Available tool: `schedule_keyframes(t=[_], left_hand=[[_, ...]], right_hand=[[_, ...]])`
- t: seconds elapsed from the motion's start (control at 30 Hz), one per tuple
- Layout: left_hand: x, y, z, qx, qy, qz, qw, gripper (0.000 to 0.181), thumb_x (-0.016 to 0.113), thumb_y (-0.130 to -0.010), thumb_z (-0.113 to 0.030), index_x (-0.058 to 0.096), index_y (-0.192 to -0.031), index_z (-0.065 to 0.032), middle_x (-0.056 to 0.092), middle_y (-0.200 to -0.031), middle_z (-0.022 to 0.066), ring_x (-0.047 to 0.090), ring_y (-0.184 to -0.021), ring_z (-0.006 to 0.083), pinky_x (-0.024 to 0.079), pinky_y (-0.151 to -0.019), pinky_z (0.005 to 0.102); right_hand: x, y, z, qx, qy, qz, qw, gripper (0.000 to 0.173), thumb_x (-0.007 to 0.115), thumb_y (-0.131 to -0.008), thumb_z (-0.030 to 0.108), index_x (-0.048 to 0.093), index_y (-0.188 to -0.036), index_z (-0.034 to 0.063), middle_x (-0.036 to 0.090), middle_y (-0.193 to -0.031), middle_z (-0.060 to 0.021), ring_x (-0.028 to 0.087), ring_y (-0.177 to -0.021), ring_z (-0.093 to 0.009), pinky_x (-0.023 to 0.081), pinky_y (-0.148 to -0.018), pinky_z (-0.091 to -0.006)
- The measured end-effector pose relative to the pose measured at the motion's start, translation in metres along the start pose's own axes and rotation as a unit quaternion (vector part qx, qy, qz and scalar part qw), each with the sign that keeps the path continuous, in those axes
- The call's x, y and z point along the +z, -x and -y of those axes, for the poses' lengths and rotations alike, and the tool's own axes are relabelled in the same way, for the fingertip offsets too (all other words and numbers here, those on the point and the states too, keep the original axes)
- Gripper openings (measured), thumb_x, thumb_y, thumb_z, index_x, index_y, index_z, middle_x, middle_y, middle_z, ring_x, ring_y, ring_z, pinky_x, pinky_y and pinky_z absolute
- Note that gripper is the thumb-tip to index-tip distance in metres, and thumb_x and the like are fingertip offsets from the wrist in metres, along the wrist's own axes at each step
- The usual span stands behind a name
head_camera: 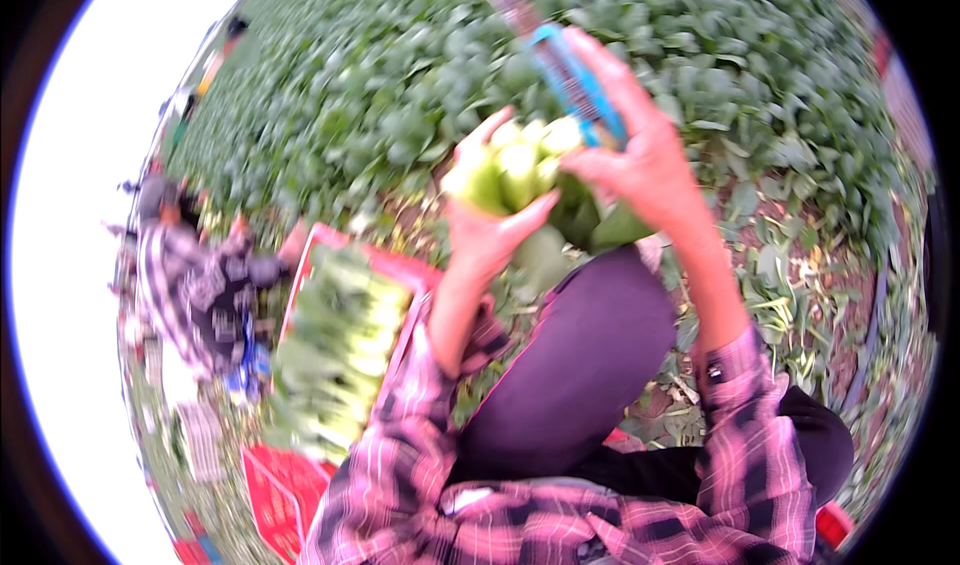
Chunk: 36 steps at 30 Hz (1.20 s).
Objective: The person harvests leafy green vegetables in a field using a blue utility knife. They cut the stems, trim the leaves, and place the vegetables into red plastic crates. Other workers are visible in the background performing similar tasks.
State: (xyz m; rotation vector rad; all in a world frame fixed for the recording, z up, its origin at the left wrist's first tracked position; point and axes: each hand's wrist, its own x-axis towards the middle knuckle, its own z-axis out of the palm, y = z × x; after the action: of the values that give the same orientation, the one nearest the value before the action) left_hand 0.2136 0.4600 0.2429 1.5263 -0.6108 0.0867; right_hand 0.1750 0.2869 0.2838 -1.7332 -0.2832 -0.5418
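Several leafy green heads with pale stem bases (517, 163) form a bunch above my raised knee. Around its left and lower side my left hand (487, 227) is closed, the thumb across the stems. My right hand (637, 152) touches the right side of the bunch and also holds a knife with a blue handle (577, 81); its blade points up and to the left, away from the bunch. Dark green leaves hang below, between the two hands. Motion blurs the picture.
A red crate (397, 265) packed with cut greens (337, 347) stands at my left, with another red crate (277, 490) below. Dense leafy plants (420, 77) grow ahead. Cut leaves (780, 287) litter the soil at right. A co-worker in a plaid shirt (180, 287) is at far left.
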Motion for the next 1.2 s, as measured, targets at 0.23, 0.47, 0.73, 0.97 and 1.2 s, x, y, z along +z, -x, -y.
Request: schedule_keyframes(t=[0.23, 0.47, 0.73, 0.97, 1.2], left_hand=[[-0.041, 0.034, -0.027, 0.128, -0.135, -0.056, 0.981, 0.069, 0.075, -0.063, -0.003, 0.046, -0.126, -0.0085, 0.056, -0.114, 0.0067, 0.058, -0.102, 0.0175, 0.046, -0.089, 0.0297], [-0.172, 0.089, -0.101, 0.189, -0.372, -0.190, 0.889, 0.065, 0.078, -0.062, -0.006, 0.049, -0.120, -0.0051, 0.054, -0.118, 0.0117, 0.055, -0.107, 0.0224, 0.046, -0.092, 0.0311], [-0.327, 0.262, -0.197, 0.167, -0.708, 0.044, 0.685, 0.035, 0.067, -0.080, -0.014, 0.054, -0.109, 0.0014, 0.058, -0.115, 0.0168, 0.059, -0.097, 0.0343, 0.046, -0.081, 0.0414], [-0.363, 0.342, -0.137, 0.155, -0.592, 0.500, 0.613, 0.053, 0.056, -0.073, -0.010, 0.045, -0.125, -0.0145, 0.055, -0.113, 0.0158, 0.057, -0.102, 0.0276, 0.048, -0.087, 0.0383], [-0.394, 0.353, -0.084, 0.185, -0.523, 0.466, 0.689, 0.044, 0.053, -0.076, -0.011, 0.049, -0.120, -0.0142, 0.053, -0.117, 0.0187, 0.056, -0.101, 0.0303, 0.046, -0.080, 0.0381]], right_hand=[[0.020, 0.010, 0.022, -0.001, 0.045, 0.075, 0.996, 0.071, 0.065, -0.074, 0.008, 0.039, -0.141, 0.0139, 0.057, -0.118, -0.0036, 0.048, -0.061, -0.002, 0.041, -0.051, -0.0160], [0.010, 0.017, 0.010, 0.066, 0.141, 0.071, 0.985, 0.075, 0.062, -0.077, 0.013, 0.032, -0.144, 0.0270, 0.062, -0.103, -0.0022, 0.046, -0.052, -0.002, 0.035, -0.041, -0.0151], [-0.012, 0.017, -0.051, 0.145, 0.165, 0.049, 0.974, 0.061, 0.058, -0.087, 0.027, 0.035, -0.143, 0.0205, 0.064, -0.107, -0.0036, 0.050, -0.063, -0.004, 0.039, -0.051, -0.0163], [0.009, 0.035, -0.072, 0.234, 0.048, 0.051, 0.970, 0.057, 0.060, -0.088, 0.022, 0.040, -0.141, 0.0125, 0.065, -0.101, -0.0044, 0.059, -0.085, -0.009, 0.046, -0.075, -0.0214], [0.013, 0.055, -0.071, 0.266, 0.085, 0.005, 0.960, 0.053, 0.057, -0.088, 0.012, 0.042, -0.139, 0.0115, 0.061, -0.104, -0.0032, 0.055, -0.080, -0.007, 0.045, -0.072, -0.0210]])
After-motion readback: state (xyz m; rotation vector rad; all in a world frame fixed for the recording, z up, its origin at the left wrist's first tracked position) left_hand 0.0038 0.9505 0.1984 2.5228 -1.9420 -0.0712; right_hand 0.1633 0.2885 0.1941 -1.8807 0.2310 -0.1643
